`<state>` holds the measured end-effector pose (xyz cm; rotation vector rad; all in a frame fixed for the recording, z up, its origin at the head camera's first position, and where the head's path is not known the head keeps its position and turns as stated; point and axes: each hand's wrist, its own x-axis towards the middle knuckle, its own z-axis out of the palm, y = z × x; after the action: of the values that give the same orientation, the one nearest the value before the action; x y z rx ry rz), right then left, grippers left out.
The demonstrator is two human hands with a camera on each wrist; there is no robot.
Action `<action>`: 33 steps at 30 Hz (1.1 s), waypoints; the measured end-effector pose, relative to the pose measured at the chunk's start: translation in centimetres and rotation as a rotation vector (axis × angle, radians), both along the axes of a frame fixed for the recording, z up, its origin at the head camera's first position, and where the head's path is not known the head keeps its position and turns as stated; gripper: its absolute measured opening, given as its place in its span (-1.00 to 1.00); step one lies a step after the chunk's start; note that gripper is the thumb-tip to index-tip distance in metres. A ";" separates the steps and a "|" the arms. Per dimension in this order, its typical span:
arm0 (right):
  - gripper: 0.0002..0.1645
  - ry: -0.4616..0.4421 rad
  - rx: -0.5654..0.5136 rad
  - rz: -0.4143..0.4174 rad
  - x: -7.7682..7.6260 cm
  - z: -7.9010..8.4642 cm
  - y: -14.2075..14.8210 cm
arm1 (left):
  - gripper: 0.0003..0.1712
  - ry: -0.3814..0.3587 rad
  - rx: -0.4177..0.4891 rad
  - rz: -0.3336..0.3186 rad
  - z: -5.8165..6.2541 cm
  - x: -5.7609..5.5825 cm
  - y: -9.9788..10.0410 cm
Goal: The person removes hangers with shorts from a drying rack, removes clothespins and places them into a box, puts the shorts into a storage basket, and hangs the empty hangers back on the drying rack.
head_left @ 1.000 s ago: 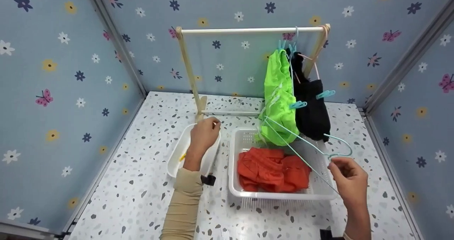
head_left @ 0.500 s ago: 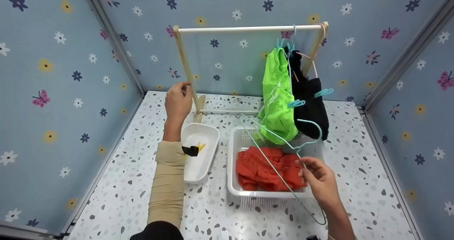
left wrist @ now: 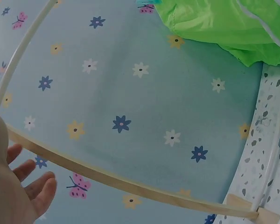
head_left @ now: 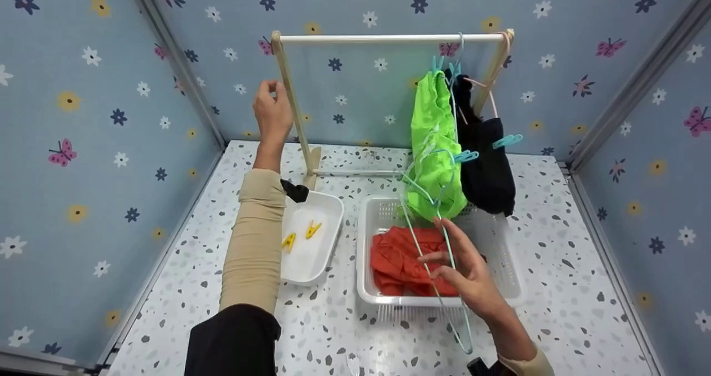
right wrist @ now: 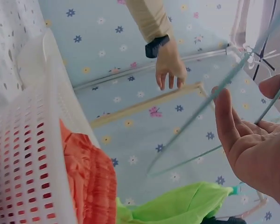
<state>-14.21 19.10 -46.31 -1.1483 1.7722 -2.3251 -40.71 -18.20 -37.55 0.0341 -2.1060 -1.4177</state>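
Note:
A thin mint-green clothes hanger [head_left: 468, 337] is in my right hand [head_left: 469, 270], hook upward, over the white basket [head_left: 433, 300]. In the right wrist view, the hanger's wire [right wrist: 191, 119] runs across the fingers. My left hand [head_left: 273, 112] is raised beside the left post of the wooden drying rack [head_left: 291, 95]; its fingers are loosely bent and hold nothing. Crumpled orange-red cloth [head_left: 397, 262] lies in the basket. Neon-green shorts [head_left: 433, 120], clipped to a hanger, and a black garment [head_left: 489, 170] hang at the rack's right end.
A white tray [head_left: 337, 226] with yellow clothespins [head_left: 313, 230] stands left of the basket, partly hidden by the left sleeve. Blue clothespins [head_left: 465, 156] are on the hung clothes. Flowered panels enclose the speckled tabletop [head_left: 183, 287].
My left hand has risen from over the tray to beside the rack's left post. My right hand has moved left with the hanger, which has turned so its hook points up.

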 end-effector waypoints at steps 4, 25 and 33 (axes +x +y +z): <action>-0.08 0.008 0.022 -0.016 -0.6 0.8 -0.5 | -0.51 -0.048 0.072 -0.096 0.3 -1.2 0.0; -0.15 -0.026 0.166 -0.211 -5.5 4.2 -3.3 | -0.44 0.019 0.111 -0.246 -1.6 -3.3 -1.3; -0.17 0.000 0.178 -0.192 -8.7 5.9 -6.5 | -0.46 -0.047 0.168 -0.265 -1.6 -3.5 -1.7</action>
<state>-22.91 12.61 -40.41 -0.9927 2.1254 -2.2024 -44.21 -19.87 -39.16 -0.1521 -2.0820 -1.7626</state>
